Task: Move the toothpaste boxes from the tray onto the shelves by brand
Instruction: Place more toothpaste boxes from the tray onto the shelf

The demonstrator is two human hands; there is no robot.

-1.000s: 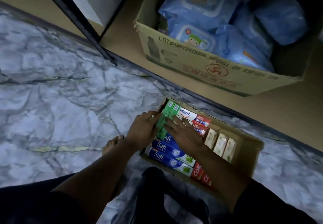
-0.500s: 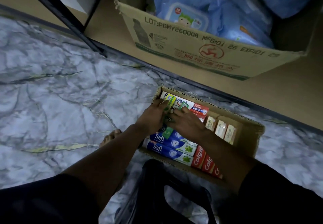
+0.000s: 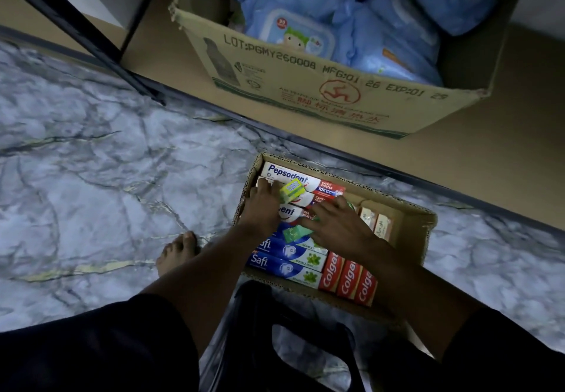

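Observation:
A low cardboard tray (image 3: 419, 232) on the marble floor holds toothpaste boxes: white Pepsodent boxes (image 3: 293, 174) at the far end, blue Safi boxes (image 3: 284, 266) near me, red Colgate boxes (image 3: 348, 278) at the near right, cream boxes (image 3: 374, 220) on the right. My left hand (image 3: 261, 205) grips a green box (image 3: 292, 191), its end lifted over the Pepsodent boxes. My right hand (image 3: 333, 223) lies over another green box (image 3: 295, 232) in the middle of the tray; its fingers curl on it.
The lowest shelf board (image 3: 489, 159) runs just beyond the tray, with a large carton (image 3: 305, 86) of blue wipe packs on it. A black shelf post (image 3: 79, 34) stands at the left. My bare foot (image 3: 177, 251) rests left of the tray, and a black bag (image 3: 293, 339) lies below it.
The camera has tilted down and closer. My left hand has lifted one end of a green box up over the Pepsodent boxes; my right hand has slid slightly right on the other green box.

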